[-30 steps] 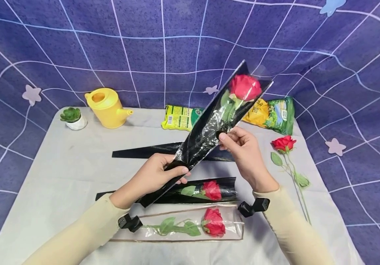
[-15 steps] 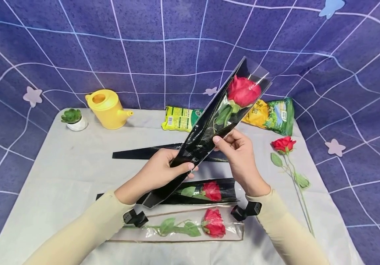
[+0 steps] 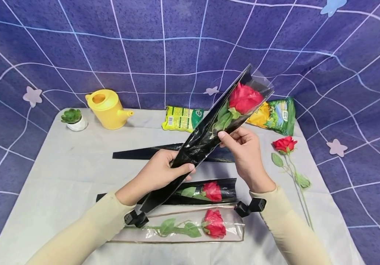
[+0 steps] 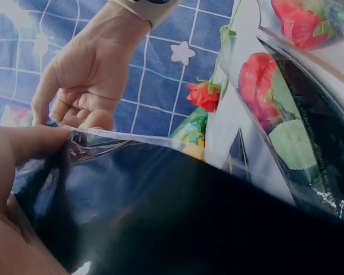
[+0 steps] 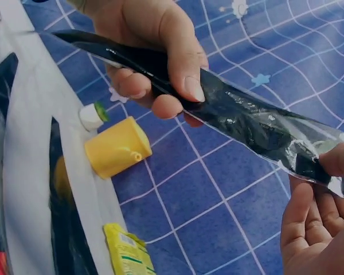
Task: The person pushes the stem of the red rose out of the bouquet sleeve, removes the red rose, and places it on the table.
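Observation:
A red rose (image 3: 245,98) with green leaves sits inside a black flower sleeve (image 3: 198,145) with a clear front, held tilted above the table. My left hand (image 3: 161,171) grips the sleeve's narrow lower part, thumb across the front, as the right wrist view also shows. With thumb and fingers my right hand (image 3: 244,152) pinches the sleeve's right edge below the bloom. The rose's stem is hidden by the black film. Beneath lie a black sleeve with a rose (image 3: 211,191), a clear sleeve with a rose (image 3: 214,223), and another black sleeve (image 3: 133,152), partly covered.
On the right lies a loose rose (image 3: 285,144) with a long stem. A yellow watering can (image 3: 108,110) and a potted succulent (image 3: 74,119) stand at the back left. Printed bags, one yellow-green (image 3: 180,118) and one green (image 3: 282,116), lie along the back edge.
The sleeve first shifts and turns a little, its clear front coming more into view. Its top then dips slightly to the right. Both hands keep their hold, the right moving left and back.

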### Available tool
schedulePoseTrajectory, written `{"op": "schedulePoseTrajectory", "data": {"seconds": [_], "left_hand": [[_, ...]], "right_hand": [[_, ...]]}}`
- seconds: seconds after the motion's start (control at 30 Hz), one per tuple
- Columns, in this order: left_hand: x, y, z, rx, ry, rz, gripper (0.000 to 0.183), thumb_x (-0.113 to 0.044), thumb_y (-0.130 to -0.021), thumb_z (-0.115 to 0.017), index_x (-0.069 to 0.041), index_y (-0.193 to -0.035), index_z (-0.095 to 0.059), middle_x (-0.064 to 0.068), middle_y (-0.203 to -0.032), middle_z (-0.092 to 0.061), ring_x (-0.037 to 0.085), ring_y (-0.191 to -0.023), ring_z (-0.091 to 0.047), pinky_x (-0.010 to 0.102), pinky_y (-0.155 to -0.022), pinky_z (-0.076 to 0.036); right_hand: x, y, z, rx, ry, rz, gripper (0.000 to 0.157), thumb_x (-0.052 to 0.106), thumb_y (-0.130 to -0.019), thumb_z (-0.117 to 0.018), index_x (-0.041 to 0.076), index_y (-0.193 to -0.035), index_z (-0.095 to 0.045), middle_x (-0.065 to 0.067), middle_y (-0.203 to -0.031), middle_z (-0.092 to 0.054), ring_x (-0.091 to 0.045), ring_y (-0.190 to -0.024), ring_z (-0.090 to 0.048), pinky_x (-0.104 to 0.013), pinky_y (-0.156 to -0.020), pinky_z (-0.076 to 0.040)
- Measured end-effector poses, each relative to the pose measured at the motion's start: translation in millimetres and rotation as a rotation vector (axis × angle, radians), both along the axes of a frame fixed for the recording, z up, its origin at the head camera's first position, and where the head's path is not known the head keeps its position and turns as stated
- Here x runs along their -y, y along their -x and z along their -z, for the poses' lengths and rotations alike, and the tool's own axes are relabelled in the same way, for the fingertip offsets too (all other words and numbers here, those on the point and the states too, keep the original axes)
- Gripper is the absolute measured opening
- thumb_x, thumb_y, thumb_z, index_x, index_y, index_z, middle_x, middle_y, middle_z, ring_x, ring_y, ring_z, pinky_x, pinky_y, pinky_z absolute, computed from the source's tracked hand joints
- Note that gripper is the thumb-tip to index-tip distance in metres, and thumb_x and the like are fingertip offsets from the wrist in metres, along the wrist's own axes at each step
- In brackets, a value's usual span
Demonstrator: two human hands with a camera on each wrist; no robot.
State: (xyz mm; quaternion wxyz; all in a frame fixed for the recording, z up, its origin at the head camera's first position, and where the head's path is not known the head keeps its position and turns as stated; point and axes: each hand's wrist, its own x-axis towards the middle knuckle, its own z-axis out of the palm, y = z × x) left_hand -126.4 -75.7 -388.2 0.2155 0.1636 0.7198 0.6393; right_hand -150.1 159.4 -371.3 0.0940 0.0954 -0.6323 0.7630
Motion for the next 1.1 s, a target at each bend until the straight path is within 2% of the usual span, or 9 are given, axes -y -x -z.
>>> {"op": "schedulePoseTrajectory", "data": {"seconds": [0.13, 0.3, 0.43, 0.57, 0.67, 0.73, 0.93, 1.03, 1.1], "left_hand": [[2.0, -1.4, 4.6, -0.056, 0.043, 0.001, 0.026, -0.030, -0.085, -0.070, -0.005, -0.092, -0.070, 0.004, -0.078, -0.070, 0.027, -0.072, -0.068, 0.033, -0.064, -0.053], [5.4, -2.8, 6.6, -0.096, 0.074, 0.016, 0.027, -0.032, -0.086, -0.069, -0.006, -0.088, -0.069, 0.002, -0.075, -0.070, 0.022, -0.070, -0.068, 0.026, -0.058, -0.050], [7.2, -4.2, 6.0, -0.172, 0.143, -0.004, 0.033, -0.036, -0.085, -0.069, -0.007, -0.071, -0.062, -0.005, -0.067, -0.068, 0.011, -0.063, -0.066, 0.021, -0.046, -0.035], [7.5, -7.2, -5.2, -0.180, 0.178, -0.019, 0.025, -0.032, -0.086, -0.069, -0.008, -0.076, -0.068, -0.003, -0.064, -0.067, 0.010, -0.065, -0.065, 0.025, -0.053, -0.043], [6.6, -9.7, -16.9, -0.133, 0.180, -0.006, 0.017, -0.025, -0.087, -0.068, -0.009, -0.089, -0.072, 0.000, -0.072, -0.070, 0.015, -0.075, -0.067, 0.029, -0.066, -0.049], [6.6, -9.8, -18.5, -0.126, 0.190, -0.004, 0.017, -0.024, -0.087, -0.068, -0.009, -0.090, -0.072, 0.000, -0.072, -0.070, 0.016, -0.076, -0.067, 0.030, -0.067, -0.049], [10.6, -5.7, -0.5, -0.188, 0.243, 0.016, 0.016, -0.034, -0.087, -0.067, -0.019, -0.087, -0.073, -0.009, -0.071, -0.069, 0.006, -0.082, -0.063, 0.028, -0.068, -0.046], [15.3, -3.8, 8.6, -0.207, 0.239, 0.045, 0.016, -0.037, -0.086, -0.067, -0.021, -0.087, -0.072, -0.010, -0.071, -0.068, 0.005, -0.082, -0.062, 0.028, -0.069, -0.046], [17.3, -3.1, 11.2, -0.216, 0.237, 0.067, 0.017, -0.038, -0.086, -0.068, -0.021, -0.089, -0.071, -0.010, -0.073, -0.068, 0.006, -0.078, -0.062, 0.028, -0.068, -0.047]], "right_hand": [[-2.2, -2.3, 4.3, 0.046, -0.105, -0.004, 0.020, 0.010, -0.080, -0.076, -0.002, -0.070, -0.063, -0.011, -0.061, -0.060, -0.029, -0.059, -0.058, -0.032, -0.062, -0.050], [-3.9, -5.4, 4.1, 0.107, -0.225, -0.079, 0.019, 0.015, -0.078, -0.078, -0.001, -0.076, -0.069, -0.014, -0.065, -0.064, -0.031, -0.062, -0.061, -0.035, -0.062, -0.051], [-4.2, -6.0, 3.1, 0.114, -0.244, -0.143, 0.020, 0.016, -0.079, -0.078, 0.000, -0.089, -0.072, -0.015, -0.079, -0.068, -0.027, -0.071, -0.065, -0.040, -0.068, -0.052], [-8.7, -3.2, 0.6, 0.085, -0.183, -0.128, 0.021, 0.012, -0.080, -0.076, 0.000, -0.096, -0.071, -0.013, -0.087, -0.069, -0.022, -0.080, -0.064, -0.036, -0.072, -0.051], [-14.1, 0.6, -3.0, 0.044, -0.102, -0.062, 0.018, 0.009, -0.079, -0.076, -0.003, -0.092, -0.071, -0.010, -0.083, -0.068, -0.019, -0.078, -0.061, -0.031, -0.071, -0.048], [-16.9, 3.3, -5.0, 0.025, -0.062, -0.038, 0.014, 0.007, -0.079, -0.076, -0.004, -0.086, -0.070, -0.009, -0.079, -0.066, -0.018, -0.077, -0.058, -0.030, -0.069, -0.047], [-22.9, 6.9, -9.8, 0.048, 0.110, -0.076, 0.012, 0.003, -0.083, -0.070, 0.000, -0.074, -0.064, -0.006, -0.071, -0.061, -0.018, -0.066, -0.056, -0.028, -0.065, -0.047], [-24.6, 8.4, -12.1, 0.046, 0.202, -0.098, 0.008, 0.000, -0.084, -0.067, -0.001, -0.077, -0.063, -0.006, -0.069, -0.059, -0.019, -0.063, -0.056, -0.028, -0.065, -0.047], [-23.7, 8.4, -12.0, 0.044, 0.200, -0.098, 0.007, -0.002, -0.083, -0.068, -0.002, -0.078, -0.063, -0.006, -0.064, -0.057, -0.018, -0.060, -0.054, -0.027, -0.063, -0.047]]}}
